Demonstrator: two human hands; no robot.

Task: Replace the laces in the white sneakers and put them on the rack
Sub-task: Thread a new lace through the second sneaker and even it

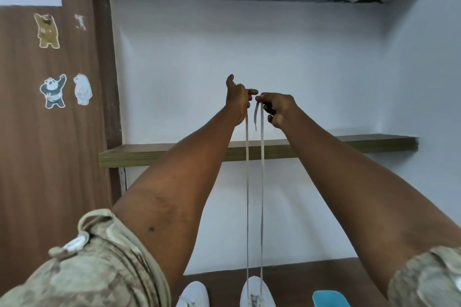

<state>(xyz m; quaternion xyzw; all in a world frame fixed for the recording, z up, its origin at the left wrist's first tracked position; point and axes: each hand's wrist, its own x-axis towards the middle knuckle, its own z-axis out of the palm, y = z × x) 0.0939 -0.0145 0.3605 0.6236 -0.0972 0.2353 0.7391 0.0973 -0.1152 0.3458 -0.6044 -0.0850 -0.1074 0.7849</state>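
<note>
lace [262,182] stretched up from white sneaker [257,293], left hand [237,99] gripping one strand, right hand [277,107] pinching the other

No readable text, label, brand or number shows anywhere.

Short tan-and-olive camouflage fabric sleeve [104,271] at lower left, stitched fabric loop [92,217] and white toggle [74,245] on its shoulder, matching camouflage sleeve [429,279] at lower right, forearms [179,182] bare
</note>
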